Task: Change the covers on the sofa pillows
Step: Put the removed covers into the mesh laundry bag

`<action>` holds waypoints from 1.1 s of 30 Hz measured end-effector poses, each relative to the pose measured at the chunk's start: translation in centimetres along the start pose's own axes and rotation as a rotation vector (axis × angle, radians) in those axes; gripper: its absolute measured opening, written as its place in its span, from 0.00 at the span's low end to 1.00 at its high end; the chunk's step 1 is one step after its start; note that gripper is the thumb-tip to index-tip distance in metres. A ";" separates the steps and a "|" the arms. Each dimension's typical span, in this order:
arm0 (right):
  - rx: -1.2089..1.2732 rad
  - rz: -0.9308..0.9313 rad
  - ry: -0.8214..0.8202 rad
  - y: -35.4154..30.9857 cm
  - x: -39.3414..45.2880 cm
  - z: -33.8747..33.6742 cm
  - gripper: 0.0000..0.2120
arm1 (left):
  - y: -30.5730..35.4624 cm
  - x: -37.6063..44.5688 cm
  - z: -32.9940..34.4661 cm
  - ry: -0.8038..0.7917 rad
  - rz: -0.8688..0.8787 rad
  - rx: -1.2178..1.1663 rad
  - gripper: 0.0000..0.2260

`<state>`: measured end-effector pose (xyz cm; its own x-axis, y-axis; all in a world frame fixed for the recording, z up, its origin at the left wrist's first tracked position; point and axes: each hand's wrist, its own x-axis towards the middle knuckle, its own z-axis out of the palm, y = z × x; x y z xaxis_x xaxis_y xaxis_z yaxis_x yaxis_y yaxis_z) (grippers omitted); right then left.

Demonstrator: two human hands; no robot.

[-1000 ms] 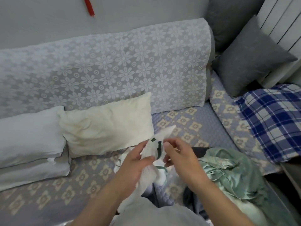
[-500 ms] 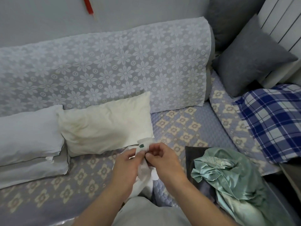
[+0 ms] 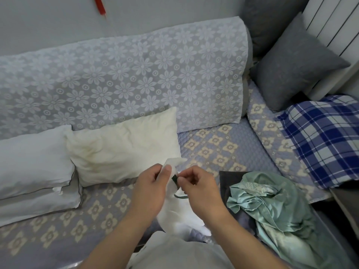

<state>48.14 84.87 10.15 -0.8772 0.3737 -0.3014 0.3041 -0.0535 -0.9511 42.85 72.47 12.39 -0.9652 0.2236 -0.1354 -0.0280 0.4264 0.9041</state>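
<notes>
A white pillow cover (image 3: 179,214) with dark green trim hangs in front of me, over the sofa seat (image 3: 217,144). My left hand (image 3: 151,189) grips its upper edge, thumb on the cloth. My right hand (image 3: 200,189) pinches the same edge at the green trim, close beside the left hand. A bare cream pillow (image 3: 124,148) without a cover leans on the sofa back just behind my hands. Two white pillows (image 3: 33,164) lie stacked at the left.
A crumpled mint-green cloth (image 3: 275,206) lies on a dark cloth at my right. A blue plaid pillow (image 3: 326,140) and grey cushions (image 3: 295,63) fill the right corner. The lace-covered sofa back (image 3: 126,78) runs behind. A radiator (image 3: 334,22) stands at the far right.
Both hands drew closer together and gathered the cover's edge; its raised corner has dropped. The hands have since shifted slightly apart along the edge.
</notes>
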 end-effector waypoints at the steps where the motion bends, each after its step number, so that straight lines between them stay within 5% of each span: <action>1: -0.002 0.010 0.025 0.1 0.3 -0.1 0.06 | 0.3 -0.1 0.0 0.017 0.044 0.012 0.21; 5: -0.085 0.115 0.097 2.7 1.9 -1.5 0.06 | 1.6 -0.1 -0.9 0.146 0.173 0.006 0.20; 14: -0.449 0.328 0.298 11.4 5.2 -11.6 0.08 | -0.3 3.4 -8.2 0.265 0.137 -0.092 0.16; 17: -0.477 0.293 0.114 11.0 5.5 -12.8 0.17 | -2.3 2.9 -8.2 0.168 0.096 -0.065 0.13; 20: -0.417 0.432 -0.240 11.3 4.9 -14.0 0.26 | -4.9 2.8 -9.5 -0.004 -0.024 -0.084 0.10; 24: -0.432 0.627 -0.606 11.1 4.4 -14.1 0.24 | -8.7 3.9 -12.6 -0.031 -0.225 -0.174 0.11; 27: -0.270 0.657 -0.530 10.6 5.7 -12.0 0.17 | -10.9 5.0 -14.1 0.004 -0.346 -0.265 0.08; 33: -0.197 0.524 -0.209 6.2 14.4 -5.2 0.19 | -12.9 12.8 -18.1 0.032 -0.423 -0.162 0.06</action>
<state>39.29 94.70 0.29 -0.6402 0.1522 -0.7530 0.7617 -0.0012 -0.6479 26.14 54.01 6.29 -0.8676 0.0305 -0.4963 -0.4597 0.3310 0.8241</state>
